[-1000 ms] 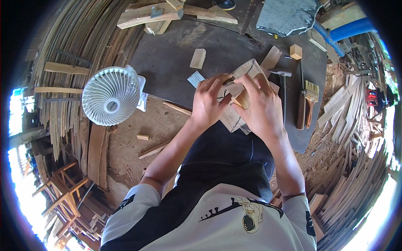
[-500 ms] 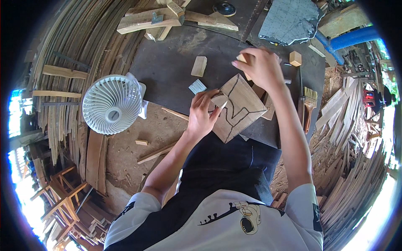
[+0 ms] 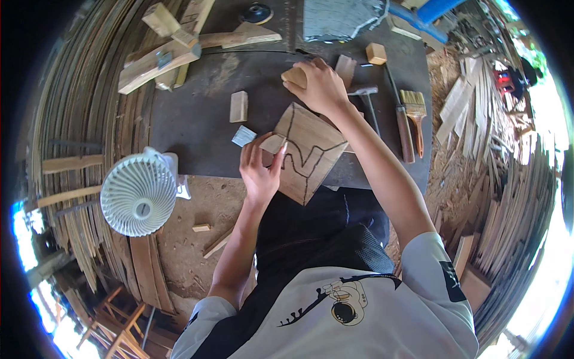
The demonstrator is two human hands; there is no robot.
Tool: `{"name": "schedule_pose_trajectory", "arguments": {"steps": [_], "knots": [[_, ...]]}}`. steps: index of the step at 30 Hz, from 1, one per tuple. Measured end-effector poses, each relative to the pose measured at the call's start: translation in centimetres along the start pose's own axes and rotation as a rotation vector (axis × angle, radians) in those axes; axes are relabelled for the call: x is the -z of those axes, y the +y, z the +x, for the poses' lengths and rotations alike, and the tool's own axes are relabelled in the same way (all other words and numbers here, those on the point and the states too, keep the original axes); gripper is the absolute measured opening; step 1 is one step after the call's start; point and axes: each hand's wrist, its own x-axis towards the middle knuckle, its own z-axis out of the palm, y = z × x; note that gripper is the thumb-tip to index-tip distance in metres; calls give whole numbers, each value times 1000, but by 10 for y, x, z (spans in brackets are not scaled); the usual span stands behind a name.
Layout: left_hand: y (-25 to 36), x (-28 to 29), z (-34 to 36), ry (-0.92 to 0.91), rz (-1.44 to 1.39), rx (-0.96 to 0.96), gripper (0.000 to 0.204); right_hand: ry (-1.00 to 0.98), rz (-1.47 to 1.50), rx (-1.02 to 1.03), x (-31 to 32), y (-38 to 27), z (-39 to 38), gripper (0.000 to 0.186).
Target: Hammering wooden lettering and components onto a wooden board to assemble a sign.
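My left hand [image 3: 260, 170] pinches a small, pale wooden piece [image 3: 273, 144] at the left edge of a square wooden board [image 3: 317, 146]. Thick black zigzag lines run across the board, which lies at the bench's near edge, one corner toward me. Just beyond its far corner, my right hand [image 3: 323, 87] is closed around another wooden piece [image 3: 295, 77] with a curved edge. Some of that piece is covered by my fingers. Left of the board are a small wooden block [image 3: 238, 107] and a folded piece of grey sandpaper-like sheet [image 3: 243, 136].
On the dark bench [image 3: 191, 119] at right lie a hammer [image 3: 371, 107], a paintbrush [image 3: 414, 116], a wooden-handled tool [image 3: 405, 133] and a wood cube [image 3: 376, 54]. Joined timber [image 3: 158, 63] and a black disc [image 3: 258, 13] lie at the back. A white fan [image 3: 139, 194] stands left.
The whole view has shifted, moving the bench leftward in the picture. My right hand has turned the wooden piece so more of its broad face shows. My left hand keeps its pinch at the board.
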Motion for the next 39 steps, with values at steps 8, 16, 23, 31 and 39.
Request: {"name": "schedule_pose_trajectory", "arguments": {"steps": [8, 16, 23, 31, 39], "knots": [[-3, 2, -1, 16, 58, 6, 30, 165, 101, -11, 56, 43, -90, 24], [-3, 0, -3, 17, 79, -14, 30, 168, 126, -157, 62, 56, -151, 20], [-2, -4, -3, 24, 70, -37, 29, 241, 134, -134, 63, 57, -157, 18], [1, 0, 0, 56, 94, -6, 28, 200, -283, -458, 105, 111, -174, 37], [-4, 14, 17, -34, -43, -18, 22, 68, -302, -352, 94, 115, -182, 40]]}}
